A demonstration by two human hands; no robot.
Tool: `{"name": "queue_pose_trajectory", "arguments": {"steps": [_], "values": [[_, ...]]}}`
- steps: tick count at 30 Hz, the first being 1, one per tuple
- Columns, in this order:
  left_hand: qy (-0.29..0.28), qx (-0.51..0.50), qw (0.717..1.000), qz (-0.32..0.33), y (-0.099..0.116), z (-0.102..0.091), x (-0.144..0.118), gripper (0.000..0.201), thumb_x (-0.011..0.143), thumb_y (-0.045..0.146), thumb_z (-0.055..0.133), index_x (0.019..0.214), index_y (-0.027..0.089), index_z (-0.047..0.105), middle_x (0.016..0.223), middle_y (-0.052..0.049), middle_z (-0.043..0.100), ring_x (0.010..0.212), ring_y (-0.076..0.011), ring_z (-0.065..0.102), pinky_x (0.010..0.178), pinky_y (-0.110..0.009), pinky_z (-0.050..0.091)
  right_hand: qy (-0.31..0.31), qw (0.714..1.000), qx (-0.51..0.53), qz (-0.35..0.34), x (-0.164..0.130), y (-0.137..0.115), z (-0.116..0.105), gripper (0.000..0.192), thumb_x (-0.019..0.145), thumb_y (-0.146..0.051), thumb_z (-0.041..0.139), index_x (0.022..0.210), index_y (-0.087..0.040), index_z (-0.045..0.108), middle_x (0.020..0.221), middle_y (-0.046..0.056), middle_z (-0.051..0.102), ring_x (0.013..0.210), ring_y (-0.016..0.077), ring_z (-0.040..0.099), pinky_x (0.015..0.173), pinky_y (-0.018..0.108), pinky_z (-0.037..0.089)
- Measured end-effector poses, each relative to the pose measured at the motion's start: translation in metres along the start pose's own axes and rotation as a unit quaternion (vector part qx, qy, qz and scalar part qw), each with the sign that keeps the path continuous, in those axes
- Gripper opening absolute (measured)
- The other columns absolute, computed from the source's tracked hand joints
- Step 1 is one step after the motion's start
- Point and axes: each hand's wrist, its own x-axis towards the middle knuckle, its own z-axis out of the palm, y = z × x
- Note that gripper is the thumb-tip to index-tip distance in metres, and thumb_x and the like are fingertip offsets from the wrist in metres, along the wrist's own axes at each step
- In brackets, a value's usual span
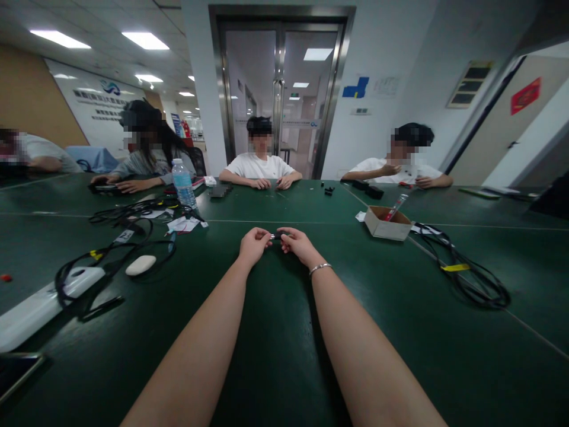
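Over the green table, both my hands meet at a small black-and-silver stick, held level between them. My left hand pinches its silvery left end between thumb and fingers. At the black right end, the fingers of my right hand are closed on it; a silver bracelet circles that wrist. The stick is too small to tell its exact kind, and the fingertips cover part of it.
Left lie a white computer mouse, black cables, a white power strip and a water bottle. Right are a cardboard box and a cable coil. Several people sit around the table, one person directly opposite.
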Motion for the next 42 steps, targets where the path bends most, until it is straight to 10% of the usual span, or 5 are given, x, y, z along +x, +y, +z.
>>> {"name": "queue_pose_trajectory", "arguments": {"steps": [42], "values": [[0.000, 0.026, 1.000, -0.017, 0.006, -0.002, 0.001, 0.019, 0.080, 0.031, 0.054, 0.071, 0.015, 0.058, 0.058, 0.001, 0.055, 0.049, -0.0095, 0.048, 0.051, -0.022, 0.036, -0.036, 0.999, -0.019, -0.016, -0.001, -0.001, -0.001, 0.027, 0.081, -0.010, 0.056, 0.108, -0.013, 0.060, 0.059, -0.003, 0.055, 0.044, 0.0074, 0.051, 0.043, 0.018, 0.045]]}}
